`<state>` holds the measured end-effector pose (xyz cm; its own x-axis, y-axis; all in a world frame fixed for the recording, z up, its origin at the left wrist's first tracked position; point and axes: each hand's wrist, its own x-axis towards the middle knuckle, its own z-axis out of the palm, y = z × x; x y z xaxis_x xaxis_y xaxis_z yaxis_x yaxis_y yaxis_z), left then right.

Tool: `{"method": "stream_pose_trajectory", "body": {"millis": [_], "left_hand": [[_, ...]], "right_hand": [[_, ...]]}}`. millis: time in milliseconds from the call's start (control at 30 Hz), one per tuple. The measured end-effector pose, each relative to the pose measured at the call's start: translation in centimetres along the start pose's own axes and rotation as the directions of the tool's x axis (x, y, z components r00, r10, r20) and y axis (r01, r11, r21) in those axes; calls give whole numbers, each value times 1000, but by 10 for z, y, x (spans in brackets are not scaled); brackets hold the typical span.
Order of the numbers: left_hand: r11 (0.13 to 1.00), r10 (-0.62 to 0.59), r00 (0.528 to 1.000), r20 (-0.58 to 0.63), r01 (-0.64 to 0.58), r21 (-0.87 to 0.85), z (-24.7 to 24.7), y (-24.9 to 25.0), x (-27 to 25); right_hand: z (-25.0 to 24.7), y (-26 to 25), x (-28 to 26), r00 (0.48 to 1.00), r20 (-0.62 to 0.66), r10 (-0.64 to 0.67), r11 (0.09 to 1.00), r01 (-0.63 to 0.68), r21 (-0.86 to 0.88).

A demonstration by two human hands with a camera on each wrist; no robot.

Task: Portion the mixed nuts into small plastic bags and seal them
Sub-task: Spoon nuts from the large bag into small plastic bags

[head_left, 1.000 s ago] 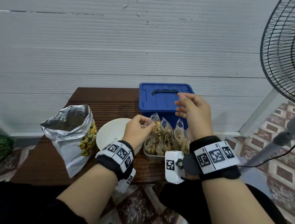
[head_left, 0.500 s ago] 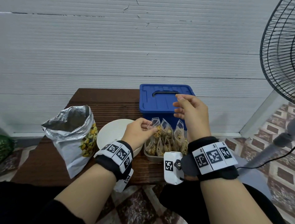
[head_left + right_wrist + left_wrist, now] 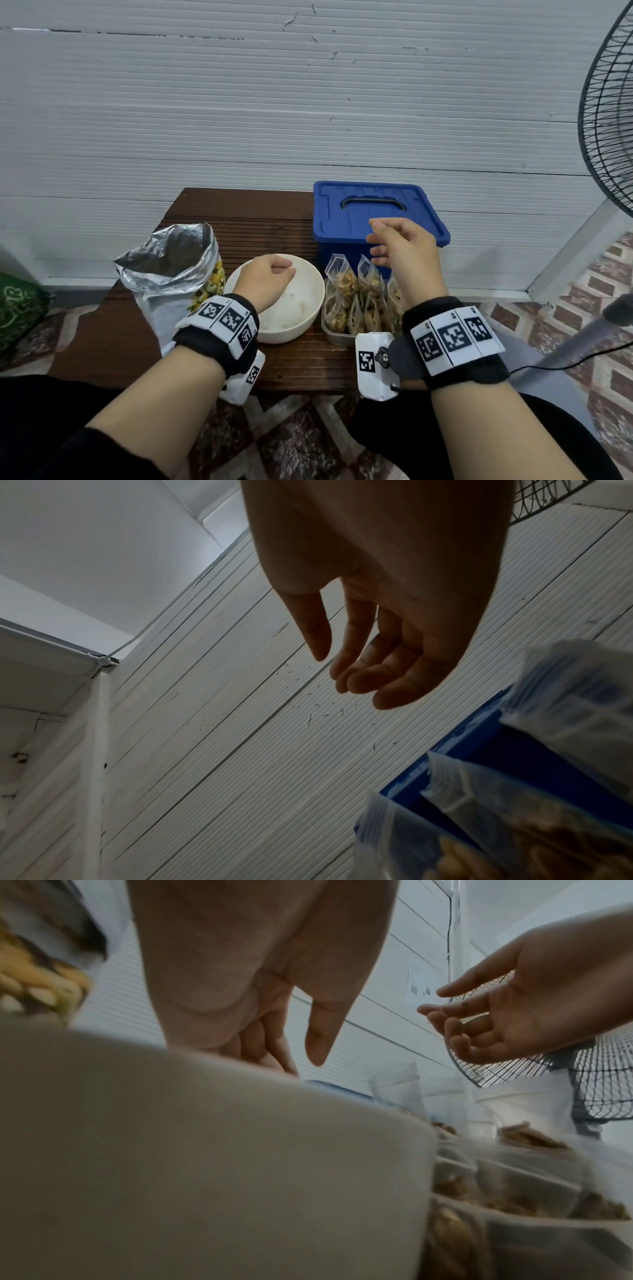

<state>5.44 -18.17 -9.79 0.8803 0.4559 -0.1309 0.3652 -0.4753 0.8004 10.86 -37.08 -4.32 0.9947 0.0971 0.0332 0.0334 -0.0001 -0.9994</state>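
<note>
Several small clear bags of mixed nuts (image 3: 359,301) stand upright in a shallow clear tray (image 3: 337,337) on the wooden table (image 3: 239,212). My left hand (image 3: 270,277) hovers over the white bowl (image 3: 301,308), fingers loosely curled downward and holding nothing; the left wrist view shows the same empty left hand (image 3: 291,1047) above the bowl's rim (image 3: 240,1123). My right hand (image 3: 394,246) hangs above the bags with relaxed fingers, also empty. Its palm (image 3: 342,664) shows bare in the right wrist view. An open foil bag of nuts (image 3: 171,274) stands left of the bowl.
A blue lidded box (image 3: 373,212) with a black handle sits behind the tray, right under my right hand. A standing fan (image 3: 609,120) is at the far right, its cable on the tiled floor. A white panelled wall closes the back of the table.
My left hand has let go of the top of the leftmost small bag and moved left over the bowl. My right hand has dropped slightly and stayed empty.
</note>
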Motion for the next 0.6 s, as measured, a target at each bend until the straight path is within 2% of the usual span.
{"method": "stream_pose_trajectory", "body": {"millis": [100,200,267,400,600], "left_hand": [[975,-35,994,105,11,222,0,-11,3],[910,-86,963,254,-28,414,6,-22,6],[861,-113,948,298,-57,506,11,-28,9],[821,-140,953,268,-40,570,17,-31,11],[879,-89,977,195,-15,476,14,-27,9]], "right_hand": [[4,4,0,999,32,18,999,-17,-44],[7,6,0,998,60,35,997,-31,-69],[9,7,0,996,75,38,996,-32,-79],[10,8,-1,994,97,42,995,-34,-90],[12,8,-1,993,115,38,995,-27,-101]]}}
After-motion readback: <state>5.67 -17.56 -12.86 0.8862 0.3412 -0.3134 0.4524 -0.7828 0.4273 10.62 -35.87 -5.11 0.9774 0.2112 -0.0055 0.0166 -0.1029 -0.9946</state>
